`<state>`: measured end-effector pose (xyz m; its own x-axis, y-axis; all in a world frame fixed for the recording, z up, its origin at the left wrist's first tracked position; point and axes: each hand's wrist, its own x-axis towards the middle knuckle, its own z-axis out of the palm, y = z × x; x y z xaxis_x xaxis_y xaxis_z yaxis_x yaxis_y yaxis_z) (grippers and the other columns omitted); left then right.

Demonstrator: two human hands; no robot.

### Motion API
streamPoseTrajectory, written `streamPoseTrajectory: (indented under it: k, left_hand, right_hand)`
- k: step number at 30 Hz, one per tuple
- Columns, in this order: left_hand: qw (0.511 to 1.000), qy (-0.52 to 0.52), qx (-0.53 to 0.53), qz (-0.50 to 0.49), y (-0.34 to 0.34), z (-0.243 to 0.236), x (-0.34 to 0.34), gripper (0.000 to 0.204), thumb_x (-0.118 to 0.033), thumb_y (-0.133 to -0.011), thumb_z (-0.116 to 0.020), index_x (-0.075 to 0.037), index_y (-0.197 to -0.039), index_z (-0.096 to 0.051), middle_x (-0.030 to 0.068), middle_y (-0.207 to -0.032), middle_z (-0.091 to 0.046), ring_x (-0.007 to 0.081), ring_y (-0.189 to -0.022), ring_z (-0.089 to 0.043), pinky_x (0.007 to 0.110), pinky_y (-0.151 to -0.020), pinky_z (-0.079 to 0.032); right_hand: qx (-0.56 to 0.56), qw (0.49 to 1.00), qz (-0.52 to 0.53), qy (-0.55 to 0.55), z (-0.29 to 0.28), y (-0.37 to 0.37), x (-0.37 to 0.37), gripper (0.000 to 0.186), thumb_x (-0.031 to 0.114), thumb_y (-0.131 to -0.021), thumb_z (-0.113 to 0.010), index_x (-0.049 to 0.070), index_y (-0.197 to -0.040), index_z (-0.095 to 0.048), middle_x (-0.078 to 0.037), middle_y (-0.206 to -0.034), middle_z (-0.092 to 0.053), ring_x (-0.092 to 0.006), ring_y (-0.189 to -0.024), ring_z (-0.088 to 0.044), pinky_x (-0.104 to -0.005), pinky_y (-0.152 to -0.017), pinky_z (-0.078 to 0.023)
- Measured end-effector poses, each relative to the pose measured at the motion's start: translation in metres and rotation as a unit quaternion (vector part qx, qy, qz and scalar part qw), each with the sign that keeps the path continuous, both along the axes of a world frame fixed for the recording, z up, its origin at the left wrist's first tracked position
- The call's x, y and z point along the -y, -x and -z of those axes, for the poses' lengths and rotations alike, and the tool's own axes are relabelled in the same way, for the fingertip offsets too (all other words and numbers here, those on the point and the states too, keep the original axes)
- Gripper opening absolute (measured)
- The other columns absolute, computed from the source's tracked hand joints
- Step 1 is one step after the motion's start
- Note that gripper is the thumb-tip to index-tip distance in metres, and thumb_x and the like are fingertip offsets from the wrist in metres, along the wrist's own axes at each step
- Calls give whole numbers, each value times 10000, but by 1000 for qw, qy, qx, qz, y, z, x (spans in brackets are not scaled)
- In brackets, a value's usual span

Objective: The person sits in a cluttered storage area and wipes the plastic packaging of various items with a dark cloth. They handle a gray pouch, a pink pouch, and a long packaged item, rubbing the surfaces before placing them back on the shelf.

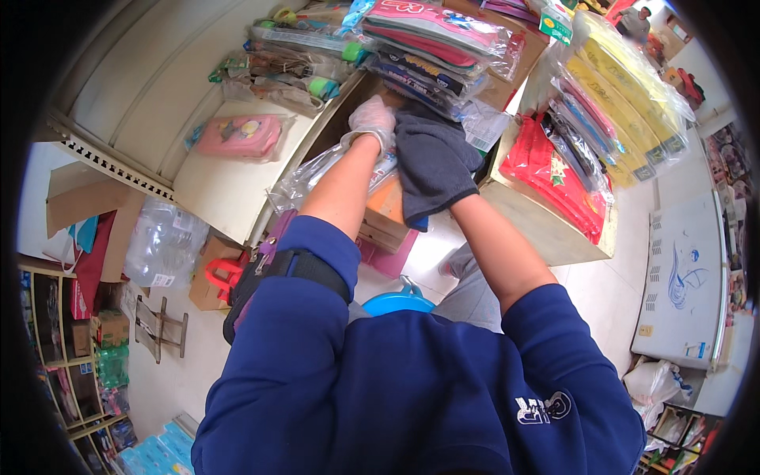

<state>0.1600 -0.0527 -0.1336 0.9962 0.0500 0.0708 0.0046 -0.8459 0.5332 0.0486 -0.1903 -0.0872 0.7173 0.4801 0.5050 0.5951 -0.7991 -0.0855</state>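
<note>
My left hand (372,120), in a thin translucent glove, reaches to the edge of an opening beside the shelf. Its fingers look curled; whatever they hold, if anything, is hidden. A dark grey cloth (437,154) covers my right hand from the wrist on, so its fingers do not show. The cloth's far end meets a stack of plastic-wrapped pouches (431,47), pink on top and dark below. Under my left forearm lies clear plastic wrapping (305,180). An orange-brown box (386,203) stands between my forearms.
On the white shelf (218,170) at left lies a pink wrapped case (241,136). Red packets (550,178) and yellow wrapped packs (613,91) sit at right. A blue basin (400,301) is close to my body. A white freezer (681,277) stands far right, a small wooden stool (161,328) left.
</note>
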Motion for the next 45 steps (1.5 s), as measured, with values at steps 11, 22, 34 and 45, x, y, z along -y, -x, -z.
streamPoseTrajectory:
  k: [11, 22, 34, 45]
  left_hand:
    - [997, 76, 2, 2, 2, 8, -4, 387, -357, -907, -475, -37, -1032, -652, 250, -1073, -656, 393, -1071, -609, 462, -922, -466]
    - [1000, 12, -3, -19, -8, 11, -1, 291, -213, -893, -561, -28, -1116, -536, 222, -994, -693, 344, -1012, -674, 436, -873, -520]
    - [993, 113, -10, -25, -1, -10, 2, 417, -237, -891, -582, -31, -1248, -519, 240, -1150, -651, 370, -1109, -627, 438, -951, -481]
    - [946, -154, 148, 242, 139, -31, -53, 624, -435, -877, -589, -3, -1320, -502, 211, -1340, -520, 355, -1285, -468, 485, -1075, -334]
  right_hand:
    - [-128, 973, 40, -186, -19, -3, -5, 236, 176, -868, -473, 24, -1037, -538, -226, -1038, -607, -418, -1050, -557, -461, -872, -449]
    - [-6, 997, -40, 58, -5, -15, -4, 233, 216, -836, -503, 39, -948, -604, -192, -1024, -632, -385, -1027, -578, -439, -866, -453]
    - [15, 999, -11, -40, 20, 29, 57, 381, 193, -774, -580, 11, -1106, -627, -197, -1134, -633, -370, -1066, -585, -419, -952, -449]
    - [73, 988, 122, -67, -32, 39, 18, 310, 80, -730, -659, 57, -1025, -566, -189, -1014, -608, -383, -950, -601, -444, -770, -497]
